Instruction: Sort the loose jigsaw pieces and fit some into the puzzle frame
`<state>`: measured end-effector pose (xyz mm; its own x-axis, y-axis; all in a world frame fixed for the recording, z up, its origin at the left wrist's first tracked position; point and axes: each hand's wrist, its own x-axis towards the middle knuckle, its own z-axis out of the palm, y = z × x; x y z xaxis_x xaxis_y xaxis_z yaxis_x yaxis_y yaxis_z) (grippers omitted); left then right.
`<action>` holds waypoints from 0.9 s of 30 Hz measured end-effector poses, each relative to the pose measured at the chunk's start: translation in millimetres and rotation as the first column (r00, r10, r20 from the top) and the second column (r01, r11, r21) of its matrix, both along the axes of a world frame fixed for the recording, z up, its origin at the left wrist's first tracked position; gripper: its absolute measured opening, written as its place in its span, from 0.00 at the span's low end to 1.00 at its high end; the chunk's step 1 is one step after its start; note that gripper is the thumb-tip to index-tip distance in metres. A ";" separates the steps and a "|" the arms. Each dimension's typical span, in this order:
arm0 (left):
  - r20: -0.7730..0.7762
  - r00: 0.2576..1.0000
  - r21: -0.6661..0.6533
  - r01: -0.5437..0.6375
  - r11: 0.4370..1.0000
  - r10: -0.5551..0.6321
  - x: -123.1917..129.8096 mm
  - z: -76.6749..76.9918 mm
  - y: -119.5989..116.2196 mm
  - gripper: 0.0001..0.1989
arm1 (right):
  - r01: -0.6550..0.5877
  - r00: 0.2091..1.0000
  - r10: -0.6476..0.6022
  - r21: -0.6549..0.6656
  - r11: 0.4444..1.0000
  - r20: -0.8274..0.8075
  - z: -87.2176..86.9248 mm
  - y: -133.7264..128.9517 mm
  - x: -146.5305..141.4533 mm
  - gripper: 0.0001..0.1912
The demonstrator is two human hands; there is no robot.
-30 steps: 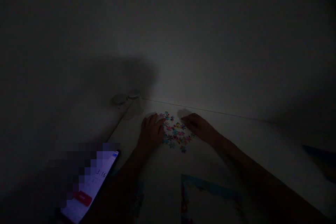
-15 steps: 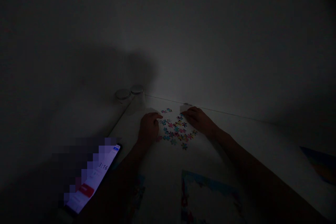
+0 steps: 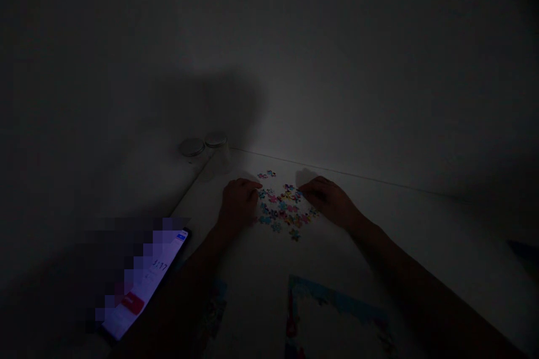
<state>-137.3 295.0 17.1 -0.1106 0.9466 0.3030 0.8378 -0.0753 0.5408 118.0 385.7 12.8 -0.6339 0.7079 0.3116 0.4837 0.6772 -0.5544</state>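
Small colourful jigsaw puzzle pieces (image 3: pixel 283 206) lie in a loose cluster on the white table, most of them between my two hands. My left hand (image 3: pixel 239 202) rests at the left edge of the cluster. Its index finger is stretched toward the pieces, the thumb is apart below it, and nothing shows between them. At the right edge of the pile, my right hand (image 3: pixel 328 199) has its thumb and index fingertips pinched together on a bluish puzzle piece (image 3: pixel 299 194). Dim light hides the finer details of both hands.
A partly assembled puzzle border (image 3: pixel 328 294) lies at the near edge, beside more dark puzzle parts (image 3: pixel 217 297) half covered by my left forearm. A lit phone (image 3: pixel 145 286) is at the left. Two lidded clear jars (image 3: pixel 217 140) stand in the far corner by the wall.
My right hand has moved a little right and nearer, from the pile's far edge to its right side. My left hand stays almost in place. The phone's timer went from 3:16 to 3:17.
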 end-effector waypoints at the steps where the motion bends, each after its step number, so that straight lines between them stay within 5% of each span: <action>1: -0.007 1.000 -0.008 0.005 1.000 -0.005 0.3 -0.4 -0.4 0.13 | 0.000 1.000 0.000 -0.002 1.000 -0.009 -0.2 0.2 0.4 0.10; 12: 0.073 0.992 -0.001 -0.104 0.995 0.104 -4.0 -6.5 -3.9 0.22 | 0.019 1.000 -0.019 0.032 0.999 0.007 -0.7 0.6 0.4 0.12; 17: 0.041 0.996 -0.029 -0.083 0.996 0.084 -1.3 -0.7 -5.2 0.17 | -0.006 1.000 0.006 0.009 1.000 -0.009 -6.0 3.9 1.8 0.13; 27: -0.333 0.942 -0.172 -0.097 0.980 0.035 1.8 18.8 -10.7 0.08 | 0.015 1.000 -0.014 -0.121 0.993 0.004 -3.1 12.1 14.9 0.12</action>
